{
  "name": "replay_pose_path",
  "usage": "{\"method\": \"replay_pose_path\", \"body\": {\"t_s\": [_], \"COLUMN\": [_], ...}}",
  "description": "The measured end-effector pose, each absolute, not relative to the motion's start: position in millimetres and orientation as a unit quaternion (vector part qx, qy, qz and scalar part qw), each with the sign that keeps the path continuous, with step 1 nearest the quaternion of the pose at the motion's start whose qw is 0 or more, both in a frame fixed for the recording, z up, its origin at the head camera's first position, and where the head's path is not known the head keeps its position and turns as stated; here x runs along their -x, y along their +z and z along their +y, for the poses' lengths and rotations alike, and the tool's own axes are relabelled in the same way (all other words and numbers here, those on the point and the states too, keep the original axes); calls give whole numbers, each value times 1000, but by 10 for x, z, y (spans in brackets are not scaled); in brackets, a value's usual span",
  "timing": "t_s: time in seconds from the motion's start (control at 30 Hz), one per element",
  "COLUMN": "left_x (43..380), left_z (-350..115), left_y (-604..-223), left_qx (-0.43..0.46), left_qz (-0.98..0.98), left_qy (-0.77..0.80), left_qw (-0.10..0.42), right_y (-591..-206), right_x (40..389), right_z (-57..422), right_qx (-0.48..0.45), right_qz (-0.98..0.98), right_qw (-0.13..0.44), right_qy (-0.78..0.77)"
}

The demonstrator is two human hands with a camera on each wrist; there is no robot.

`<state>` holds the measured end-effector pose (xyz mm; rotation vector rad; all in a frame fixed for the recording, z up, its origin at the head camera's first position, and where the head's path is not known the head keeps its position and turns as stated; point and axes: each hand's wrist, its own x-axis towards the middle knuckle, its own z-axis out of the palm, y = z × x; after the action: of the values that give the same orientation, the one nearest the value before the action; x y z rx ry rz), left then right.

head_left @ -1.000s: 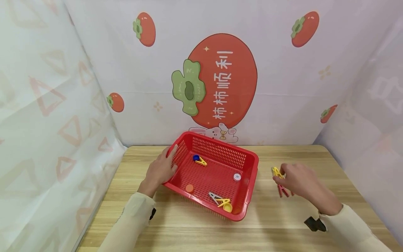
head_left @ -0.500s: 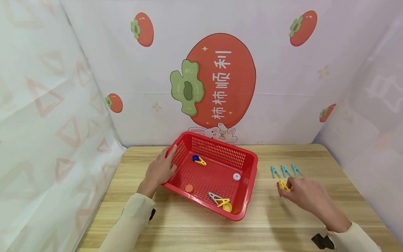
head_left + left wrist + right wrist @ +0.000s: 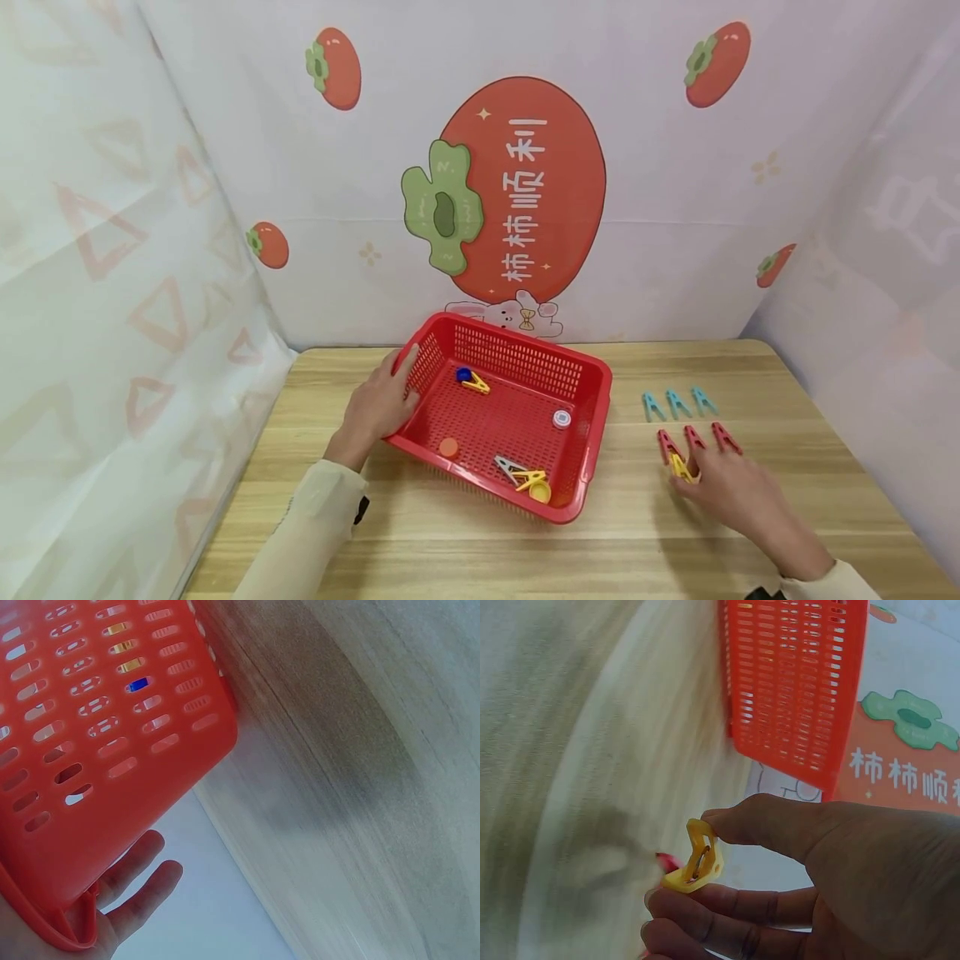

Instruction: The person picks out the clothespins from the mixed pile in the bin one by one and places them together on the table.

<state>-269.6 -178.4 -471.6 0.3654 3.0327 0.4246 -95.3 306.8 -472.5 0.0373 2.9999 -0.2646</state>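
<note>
Pinching a small yellow clothespin [image 3: 695,859] between thumb and fingertips, the right hand [image 3: 731,487] holds it low over the wooden table [image 3: 450,542], just nearer the person than three red clothespins [image 3: 693,440]. Set down carelessly, I'd say, it could knock that row crooked. The pin is glossy plastic with a metal spring showing. Beyond the red ones lie three blue clothespins [image 3: 678,403]. The left hand [image 3: 375,408] rests flat-fingered against the red basket [image 3: 592,417], steadying its far side.
</note>
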Motion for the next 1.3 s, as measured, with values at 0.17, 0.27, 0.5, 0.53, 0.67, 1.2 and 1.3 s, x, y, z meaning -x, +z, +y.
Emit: {"method": "replay_pose_path", "body": {"t_s": [0.17,0.27,0.5,0.53,0.67,1.2,1.3], "left_x": [2697,2705,2716,2716,2717,2716,2716], "left_z": [-1781,-1781,-1776,-1776,-1778,-1787,-1787], "left_y": [-4735,-4736,-4714,-4712,-4708,-4721,-4721], "left_qx": [-119,-120,-125,-125,-121,-122,-121], "left_qz": [983,983,983,983,983,983,983], "left_qy": [137,137,134,134,138,135,136], "left_qw": [30,26,22,22,29,31,32], "right_y": [-4830,-4870,-4918,-4923,-4945,-4989,-4997], "right_x": [884,854,818,814,804,789,779], "right_z": [3109,3117,3113,3112,3104,3059,3061], "right_qx": [-17,-35,-59,-60,-70,-73,-74], "right_qz": [993,989,983,982,980,985,985], "right_qw": [66,81,115,120,131,105,105], "right_qy": [-98,-121,-132,-132,-132,-115,-117]}}
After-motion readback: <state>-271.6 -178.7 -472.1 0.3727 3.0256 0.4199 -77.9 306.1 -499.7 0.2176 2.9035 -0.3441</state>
